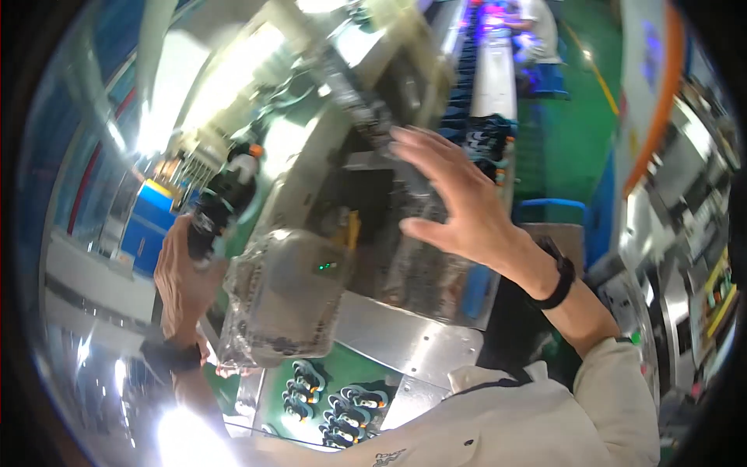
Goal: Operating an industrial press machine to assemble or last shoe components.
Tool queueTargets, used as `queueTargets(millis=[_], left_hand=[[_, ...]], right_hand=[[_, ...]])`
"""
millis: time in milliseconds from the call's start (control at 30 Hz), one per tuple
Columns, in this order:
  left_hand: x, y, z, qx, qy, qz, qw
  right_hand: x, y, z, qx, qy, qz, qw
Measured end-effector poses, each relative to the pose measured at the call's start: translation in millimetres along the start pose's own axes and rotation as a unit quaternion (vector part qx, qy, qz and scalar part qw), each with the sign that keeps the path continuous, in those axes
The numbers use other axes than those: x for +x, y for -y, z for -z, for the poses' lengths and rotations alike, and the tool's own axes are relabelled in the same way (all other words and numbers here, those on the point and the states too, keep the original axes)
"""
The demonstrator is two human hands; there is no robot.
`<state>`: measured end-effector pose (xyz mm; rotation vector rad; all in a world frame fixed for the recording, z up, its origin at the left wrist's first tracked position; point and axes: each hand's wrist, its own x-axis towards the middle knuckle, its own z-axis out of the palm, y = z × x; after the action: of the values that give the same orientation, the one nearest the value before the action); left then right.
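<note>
A dark shoe with an orange patch at its far end is tilted at the left, beside the machine. My left hand grips its near end, with the fingers partly hidden and blurred. Over the middle of the machine my right hand is raised, its fingers stretched and the thumb apart, holding nothing. Close to my left hand stands a box-shaped control unit wrapped in clear plastic, with small green lights. Below my right hand lies the machine's dark recess.
Several dark shoes sit on a green surface near my body. Another shoe rests on the conveyor ahead. A person sits beside it farther off. A blue cabinet stands left, and metal equipment fills the right side.
</note>
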<state>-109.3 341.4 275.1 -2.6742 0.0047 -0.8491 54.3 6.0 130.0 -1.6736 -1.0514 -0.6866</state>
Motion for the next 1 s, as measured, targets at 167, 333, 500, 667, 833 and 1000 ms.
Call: queueTargets(millis=[167,333,500,667,833,1000], left_hand=[[37.1,-221.0,31.5,-0.115,0.053,-0.341,0.931],[53.6,-408.0,52.8,-0.226,0.150,-0.534,0.801],[50.9,-624.8,57.1,-0.402,0.011,-0.562,0.722],[-2.7,-869.5,10.2,-0.512,0.056,-0.477,0.712],[-29.5,-1047.2,-20.5,-0.524,0.204,-0.398,0.725],[-50.7,-1147.2,-36.9,-0.538,0.350,-0.306,0.703]], right_hand=[[-40.4,43.0,106.6,-0.063,0.087,0.113,0.988],[-198.0,58.2,229.9,-0.067,0.004,-0.084,0.994],[-376.4,115.0,359.6,-0.095,-0.315,-0.393,0.859],[-513.9,187.0,469.2,-0.113,-0.619,-0.423,0.652],[-565.3,253.1,507.5,-0.266,-0.665,-0.342,0.609],[-572.6,290.8,495.3,-0.294,-0.707,-0.354,0.537]])
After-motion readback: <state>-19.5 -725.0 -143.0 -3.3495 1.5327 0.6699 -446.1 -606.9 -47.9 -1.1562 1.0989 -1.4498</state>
